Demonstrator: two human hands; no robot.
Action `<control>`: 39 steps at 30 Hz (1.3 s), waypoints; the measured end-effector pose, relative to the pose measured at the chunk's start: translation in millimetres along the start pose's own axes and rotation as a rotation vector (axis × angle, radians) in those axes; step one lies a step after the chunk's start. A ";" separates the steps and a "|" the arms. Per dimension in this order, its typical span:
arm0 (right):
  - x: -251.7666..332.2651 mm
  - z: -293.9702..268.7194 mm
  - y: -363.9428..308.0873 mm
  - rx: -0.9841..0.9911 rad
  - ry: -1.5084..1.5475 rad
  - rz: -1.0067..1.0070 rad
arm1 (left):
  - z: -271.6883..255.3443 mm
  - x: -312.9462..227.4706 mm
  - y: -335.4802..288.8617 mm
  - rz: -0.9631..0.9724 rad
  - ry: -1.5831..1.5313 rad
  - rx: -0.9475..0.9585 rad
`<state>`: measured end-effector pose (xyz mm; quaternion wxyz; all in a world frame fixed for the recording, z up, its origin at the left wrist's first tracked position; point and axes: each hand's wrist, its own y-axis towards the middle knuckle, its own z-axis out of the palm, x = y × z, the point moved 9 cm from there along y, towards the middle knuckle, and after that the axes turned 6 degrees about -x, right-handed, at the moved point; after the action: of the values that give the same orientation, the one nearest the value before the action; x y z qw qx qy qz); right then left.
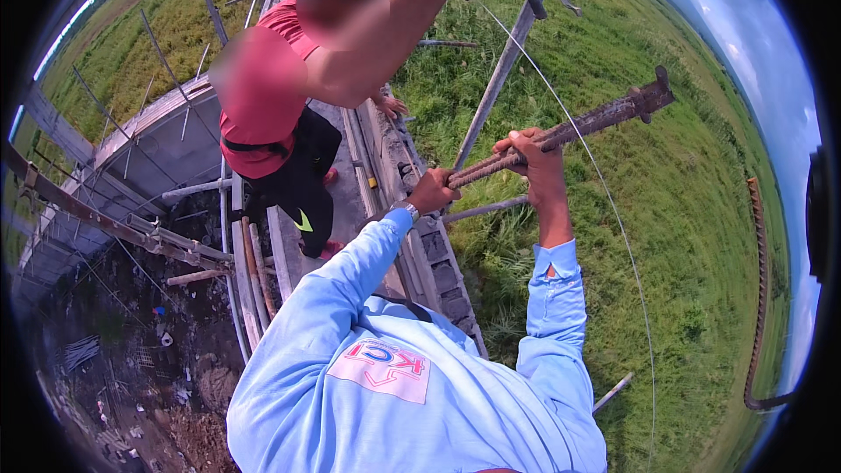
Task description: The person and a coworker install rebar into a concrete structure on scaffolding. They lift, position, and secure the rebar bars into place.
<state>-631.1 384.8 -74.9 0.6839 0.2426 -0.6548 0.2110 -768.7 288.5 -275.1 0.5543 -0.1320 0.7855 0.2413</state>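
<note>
A rusty rebar bender (604, 119), made of ribbed steel rods with short prongs at its far end, slants up to the right in front of me. My left hand (430, 192) is closed round its near end. Farther along the handle my right hand (536, 158) is closed on it too, fingers wrapped over the rods. The pronged end points out over the grass, touching nothing that I can see. A co-worker in a red shirt (263, 96) stands close by at the left, one arm raised and the other hand (390, 106) near the block wall.
A hollow-block wall (434, 250) runs below my hands, with planks (280, 254) beside it. A metal pole (504, 66) rises ahead, and a thin white line (604, 171) hangs across the view. At the right stands a bent rebar (759, 298). Muddy ground (131, 359) lies far below left.
</note>
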 end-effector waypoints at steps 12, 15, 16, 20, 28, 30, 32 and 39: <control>7.2 -39.6 -11.2 -0.085 0.073 -0.022 | 14.5 -27.9 34.3 0.165 0.123 0.045; 8.8 -27.5 -0.1 -0.069 0.112 -0.011 | 5.0 -27.0 53.5 0.215 0.125 0.104; 10.6 -21.8 4.0 -0.049 0.124 -0.004 | 2.3 -21.6 61.1 0.181 0.102 0.136; 46.5 -14.9 18.8 -0.050 0.298 -0.127 | -26.7 3.5 96.0 0.109 0.217 0.150; 88.2 -1.0 52.9 -0.030 0.141 -0.127 | -110.6 44.4 159.0 0.293 0.423 -0.125; 84.0 6.6 64.6 -0.042 0.145 -0.136 | -122.8 58.3 178.8 0.242 0.414 -0.084; 76.0 15.6 77.9 -0.039 0.158 -0.131 | -134.8 71.5 198.6 0.143 0.355 -0.021; 52.3 46.2 136.7 -0.129 0.262 -0.148 | -179.8 79.6 253.8 0.164 0.346 -0.019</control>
<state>-747.9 463.6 -13.9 0.7913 0.2159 -0.5527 0.1474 -1062.3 414.3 -242.0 0.3883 -0.1122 0.8749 0.2667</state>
